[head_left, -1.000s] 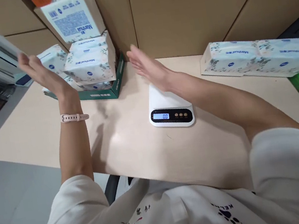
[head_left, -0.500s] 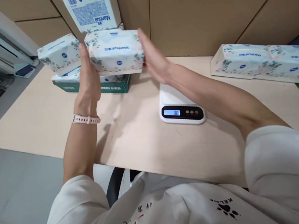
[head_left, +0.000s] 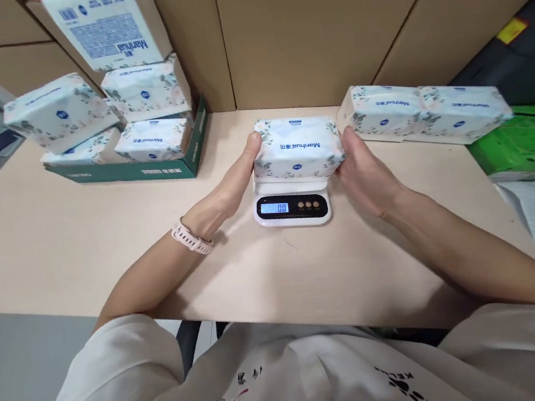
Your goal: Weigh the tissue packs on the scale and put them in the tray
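Between my two hands is a pack of tissues [head_left: 297,147], white and pale blue with leaf prints. My left hand [head_left: 238,175] presses its left end, and my right hand [head_left: 366,172] grips the right end. The pack is over the plate of a white digital scale [head_left: 293,209], whose display reads 0.0; whether it touches the plate I cannot tell. Most of the plate is hidden beneath the pack. A pink band circles my left wrist.
At the left, several tissue packs [head_left: 145,88] are stacked in and above a green carton [head_left: 127,173]. Two more packs [head_left: 465,110] lie end to end at the right, beside a green object [head_left: 530,144]. Large cardboard boxes [head_left: 302,28] line the table's back edge.
Both hands have carried the tissue pack rightward from in front of the stack to over the scale. The camera view has turned right. The display still reads 0.0.
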### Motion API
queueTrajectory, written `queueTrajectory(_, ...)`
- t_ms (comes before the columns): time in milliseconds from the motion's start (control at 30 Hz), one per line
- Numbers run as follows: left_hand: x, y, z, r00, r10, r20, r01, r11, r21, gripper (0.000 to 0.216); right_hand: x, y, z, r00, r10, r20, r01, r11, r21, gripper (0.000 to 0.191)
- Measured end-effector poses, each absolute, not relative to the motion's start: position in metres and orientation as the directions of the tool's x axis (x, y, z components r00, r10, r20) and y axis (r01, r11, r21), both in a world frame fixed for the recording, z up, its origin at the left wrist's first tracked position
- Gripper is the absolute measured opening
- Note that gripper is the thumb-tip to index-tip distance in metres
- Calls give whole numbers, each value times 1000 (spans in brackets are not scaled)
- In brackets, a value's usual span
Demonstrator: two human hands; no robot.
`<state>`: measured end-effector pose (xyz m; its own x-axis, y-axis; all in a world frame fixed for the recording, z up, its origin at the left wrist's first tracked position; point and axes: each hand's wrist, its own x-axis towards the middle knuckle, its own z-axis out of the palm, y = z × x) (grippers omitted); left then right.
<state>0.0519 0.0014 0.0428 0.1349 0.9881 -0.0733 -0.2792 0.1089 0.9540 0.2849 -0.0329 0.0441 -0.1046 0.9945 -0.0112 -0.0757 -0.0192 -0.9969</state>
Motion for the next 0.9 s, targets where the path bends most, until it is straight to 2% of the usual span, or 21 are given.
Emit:
queueTrajectory(100, 50, -2, 43, 249, 963, -104, -229, 163, 960, 48, 284, -34, 41, -151, 988, -21, -83, -34, -996, 70)
queueTrajectory(167, 44, -6, 40, 235, 967, -95, -212, 147, 966, 50, 287, -33, 37, -140, 990, -10, -78, -21, -997, 71)
queueTrajectory(267, 29, -9, 27, 132, 983, -127, -187, 151, 971, 56, 298, -30, 19, 19, 1000, -3, -36, -2, -999, 74)
queueTrajectory(367, 15, -8, 9, -6, 980, -201, -191, 196, 962, 60, 314, -30, -9, 225, 973, -54, -15, -52, -999, 76)
queueTrajectory(467, 10, -7, -2, -104, 971, -215, -241, 185, 953, 54, 323, -35, -30, 328, 943, -52, -38, -42, -998, 69)
queueTrajectory(633, 11, -8, -7, -184, 965, -187, -279, 131, 951, 38, 323, -47, -33, 273, 960, 60, 39, 51, -998, 58)
queueTrajectory(900, 8, -10, -6, -193, 960, -202, -289, 141, 947, 31, 324, -51, -31, 234, 969, 81, 77, 64, -995, 55)
